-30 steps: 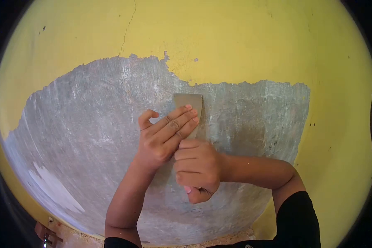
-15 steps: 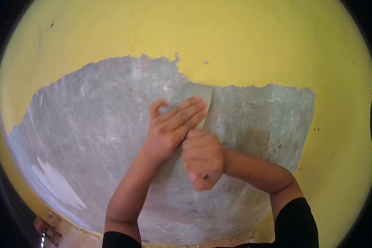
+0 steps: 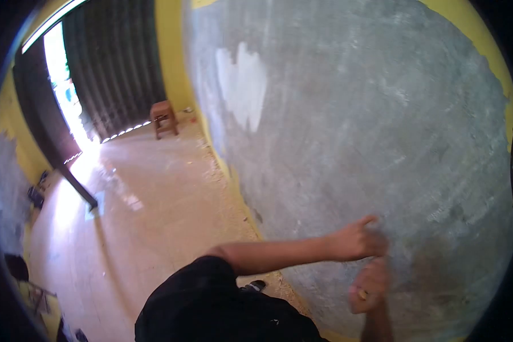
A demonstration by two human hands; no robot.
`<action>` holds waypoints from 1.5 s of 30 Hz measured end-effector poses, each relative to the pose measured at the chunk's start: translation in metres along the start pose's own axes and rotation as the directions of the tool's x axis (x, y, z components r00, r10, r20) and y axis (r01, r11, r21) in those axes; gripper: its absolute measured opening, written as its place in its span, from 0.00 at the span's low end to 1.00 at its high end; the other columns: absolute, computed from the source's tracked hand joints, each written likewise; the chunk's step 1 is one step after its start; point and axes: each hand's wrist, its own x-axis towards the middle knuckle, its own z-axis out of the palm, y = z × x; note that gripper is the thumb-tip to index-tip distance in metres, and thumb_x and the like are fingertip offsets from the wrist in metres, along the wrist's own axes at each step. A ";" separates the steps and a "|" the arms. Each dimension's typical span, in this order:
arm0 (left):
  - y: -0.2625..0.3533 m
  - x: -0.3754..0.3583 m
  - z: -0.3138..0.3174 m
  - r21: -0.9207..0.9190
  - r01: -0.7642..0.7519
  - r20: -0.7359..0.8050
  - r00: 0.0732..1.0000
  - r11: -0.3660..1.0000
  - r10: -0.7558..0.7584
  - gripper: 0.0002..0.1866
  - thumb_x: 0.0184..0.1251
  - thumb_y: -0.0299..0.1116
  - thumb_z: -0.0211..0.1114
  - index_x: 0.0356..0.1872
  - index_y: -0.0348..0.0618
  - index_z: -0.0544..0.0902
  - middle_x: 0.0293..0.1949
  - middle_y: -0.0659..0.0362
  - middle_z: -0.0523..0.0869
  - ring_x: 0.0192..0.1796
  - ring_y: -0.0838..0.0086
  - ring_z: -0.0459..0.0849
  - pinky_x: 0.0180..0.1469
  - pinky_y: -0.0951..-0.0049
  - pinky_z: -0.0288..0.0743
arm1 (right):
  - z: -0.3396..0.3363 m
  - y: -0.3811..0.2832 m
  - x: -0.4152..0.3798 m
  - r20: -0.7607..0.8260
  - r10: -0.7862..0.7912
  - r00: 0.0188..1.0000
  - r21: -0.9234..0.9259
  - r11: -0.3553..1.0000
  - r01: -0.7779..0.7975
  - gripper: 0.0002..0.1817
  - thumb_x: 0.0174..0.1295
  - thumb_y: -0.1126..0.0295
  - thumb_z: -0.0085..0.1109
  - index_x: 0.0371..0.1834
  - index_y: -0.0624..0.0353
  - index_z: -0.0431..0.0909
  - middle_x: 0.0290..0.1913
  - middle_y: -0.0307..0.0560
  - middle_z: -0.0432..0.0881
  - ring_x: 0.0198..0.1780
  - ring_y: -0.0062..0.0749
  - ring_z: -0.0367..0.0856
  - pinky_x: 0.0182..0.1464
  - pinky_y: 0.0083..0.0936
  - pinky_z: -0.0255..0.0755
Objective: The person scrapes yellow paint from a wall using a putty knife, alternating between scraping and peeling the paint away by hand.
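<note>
Over the bare grey wall patch (image 3: pixel 336 125), both hands are close together at the lower right. My right hand (image 3: pixel 372 285) is wrapped round the handle of a scraper; a small yellowish spot shows at the fist, and the blade is not distinguishable. Just above it is my left hand (image 3: pixel 356 240), with its thumb raised and its fingers smeared by motion near the right fist. Whether the left fingers touch the scraper cannot be made out.
Yellow paint (image 3: pixel 487 34) borders the grey patch, which bears a white smear (image 3: pixel 242 85). A brown stool (image 3: pixel 164 118) stands near a dark corrugated shutter (image 3: pixel 114 62). A dark post (image 3: pixel 62 162) slants to the floor (image 3: pixel 154 228). Crumbs lie along the wall's foot.
The view has swung left and down, bringing floor, stool and shutter into sight. The hands now appear lower right; the scraper blade, earlier seen against the wall under my left fingers, is no longer distinct.
</note>
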 end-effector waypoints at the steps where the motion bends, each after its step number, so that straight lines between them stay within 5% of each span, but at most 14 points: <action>1: 0.008 -0.052 0.015 -0.032 0.174 0.182 0.969 0.984 -0.165 0.14 0.68 0.36 0.62 0.52 0.53 0.88 0.54 0.62 0.91 0.58 0.72 0.88 0.73 0.39 0.59 | 0.035 0.010 -0.024 -0.072 0.130 0.989 0.202 0.973 -0.113 0.10 0.48 0.69 0.63 0.16 0.55 0.71 0.19 0.42 0.71 0.21 0.42 0.67 0.32 0.38 0.61; 2: 0.022 -0.093 0.017 -0.018 0.417 0.439 0.820 0.909 -0.367 0.12 0.68 0.35 0.63 0.48 0.53 0.89 0.51 0.63 0.91 0.55 0.70 0.89 0.77 0.37 0.53 | 0.058 0.016 -0.039 -0.016 0.238 0.971 0.352 0.911 -0.217 0.10 0.51 0.71 0.61 0.16 0.56 0.72 0.19 0.43 0.71 0.21 0.41 0.68 0.32 0.36 0.62; 5: 0.096 -0.196 0.012 -0.025 0.658 0.242 0.734 0.752 -0.634 0.06 0.69 0.38 0.67 0.42 0.57 0.90 0.40 0.68 0.91 0.49 0.73 0.88 0.74 0.41 0.55 | 0.121 -0.004 -0.081 0.108 0.357 0.928 0.691 0.644 -0.328 0.13 0.56 0.70 0.61 0.17 0.59 0.71 0.20 0.43 0.74 0.24 0.33 0.69 0.31 0.33 0.63; 12: 0.165 -0.250 -0.083 -0.100 0.939 0.200 0.344 0.330 -0.917 0.06 0.64 0.34 0.77 0.41 0.51 0.92 0.42 0.63 0.92 0.49 0.74 0.88 0.67 0.56 0.67 | 0.165 -0.032 -0.088 0.159 0.370 0.915 0.931 0.252 -0.264 0.11 0.56 0.71 0.63 0.21 0.62 0.74 0.25 0.46 0.77 0.30 0.34 0.75 0.39 0.33 0.71; 14: 0.161 -0.257 -0.096 -0.463 0.876 0.042 0.175 0.136 -0.984 0.07 0.59 0.31 0.82 0.36 0.47 0.91 0.38 0.62 0.91 0.44 0.73 0.88 0.55 0.65 0.77 | 0.163 -0.038 -0.064 0.228 0.362 0.904 0.889 0.301 -0.345 0.11 0.60 0.69 0.63 0.25 0.63 0.77 0.31 0.49 0.79 0.33 0.36 0.76 0.42 0.34 0.72; 16: 0.145 -0.267 -0.114 -0.445 0.878 -0.013 0.188 0.174 -0.982 0.08 0.55 0.26 0.83 0.33 0.43 0.91 0.37 0.60 0.91 0.41 0.73 0.88 0.46 0.71 0.80 | 0.172 -0.043 -0.029 0.015 0.408 0.913 0.602 0.725 -0.334 0.11 0.64 0.68 0.61 0.29 0.65 0.79 0.36 0.51 0.80 0.35 0.36 0.77 0.43 0.33 0.74; 17: 0.131 -0.273 -0.125 -0.460 0.862 -0.052 0.214 0.214 -0.975 0.07 0.55 0.26 0.83 0.33 0.43 0.91 0.37 0.60 0.91 0.42 0.72 0.88 0.47 0.71 0.80 | 0.184 -0.039 -0.024 0.009 0.419 0.908 0.588 0.732 -0.344 0.11 0.64 0.68 0.61 0.29 0.65 0.79 0.36 0.51 0.80 0.35 0.36 0.77 0.43 0.33 0.74; 24: 0.019 -0.319 -0.214 -0.330 0.815 -0.073 0.481 0.476 -0.874 0.09 0.53 0.27 0.84 0.32 0.42 0.90 0.32 0.57 0.88 0.38 0.66 0.87 0.38 0.67 0.78 | 0.281 0.015 0.014 0.079 0.780 0.621 0.349 0.561 -0.750 0.12 0.73 0.66 0.62 0.38 0.66 0.85 0.37 0.45 0.84 0.39 0.28 0.82 0.43 0.26 0.75; 27: -0.038 -0.366 -0.257 -0.325 0.760 -0.072 0.573 0.563 -0.816 0.09 0.50 0.25 0.84 0.30 0.43 0.90 0.31 0.57 0.86 0.37 0.65 0.85 0.41 0.63 0.76 | 0.337 0.019 0.049 0.578 0.781 0.238 0.149 0.185 -0.971 0.17 0.81 0.64 0.50 0.51 0.69 0.83 0.34 0.43 0.85 0.31 0.22 0.81 0.38 0.23 0.78; 35: -0.087 -0.467 -0.385 -0.290 0.756 -0.051 0.600 0.587 -0.798 0.12 0.45 0.20 0.81 0.31 0.45 0.89 0.36 0.58 0.86 0.45 0.60 0.85 0.48 0.63 0.76 | 0.435 0.031 0.188 0.895 0.396 0.203 0.148 0.164 -0.975 0.20 0.82 0.54 0.50 0.51 0.63 0.77 0.33 0.40 0.80 0.33 0.22 0.80 0.38 0.24 0.76; 38: -0.088 -0.491 -0.401 -0.129 0.901 -0.333 0.354 0.414 -0.874 0.15 0.48 0.21 0.81 0.38 0.43 0.88 0.36 0.59 0.86 0.43 0.66 0.85 0.45 0.66 0.76 | 0.464 0.040 0.216 0.876 0.435 0.208 0.183 0.101 -0.978 0.19 0.82 0.51 0.50 0.51 0.59 0.73 0.33 0.38 0.77 0.32 0.22 0.77 0.36 0.25 0.74; 40: -0.100 -0.509 -0.410 -0.203 0.974 -0.487 -0.009 0.103 -0.873 0.19 0.54 0.23 0.79 0.47 0.42 0.85 0.35 0.59 0.86 0.40 0.71 0.85 0.42 0.69 0.76 | 0.492 0.073 0.224 0.827 0.524 0.204 0.183 0.093 -0.979 0.19 0.82 0.51 0.49 0.52 0.59 0.71 0.33 0.38 0.76 0.31 0.21 0.76 0.35 0.25 0.73; 43: -0.132 -0.534 -0.417 -0.326 0.943 -0.400 -0.198 -0.063 -0.895 0.17 0.63 0.26 0.76 0.52 0.42 0.83 0.34 0.61 0.86 0.36 0.77 0.84 0.41 0.73 0.77 | 0.541 0.133 0.223 0.558 0.739 0.378 0.367 0.189 -0.911 0.19 0.83 0.52 0.47 0.54 0.59 0.69 0.36 0.39 0.74 0.35 0.22 0.76 0.39 0.26 0.73; 45: -0.157 -0.557 -0.416 -0.445 0.882 -0.213 -0.275 -0.158 -0.938 0.14 0.69 0.28 0.73 0.53 0.41 0.83 0.34 0.61 0.86 0.35 0.78 0.85 0.39 0.76 0.79 | 0.562 0.167 0.239 0.086 0.847 0.525 0.635 0.359 -0.684 0.18 0.83 0.54 0.47 0.55 0.59 0.67 0.38 0.40 0.73 0.41 0.23 0.77 0.44 0.24 0.72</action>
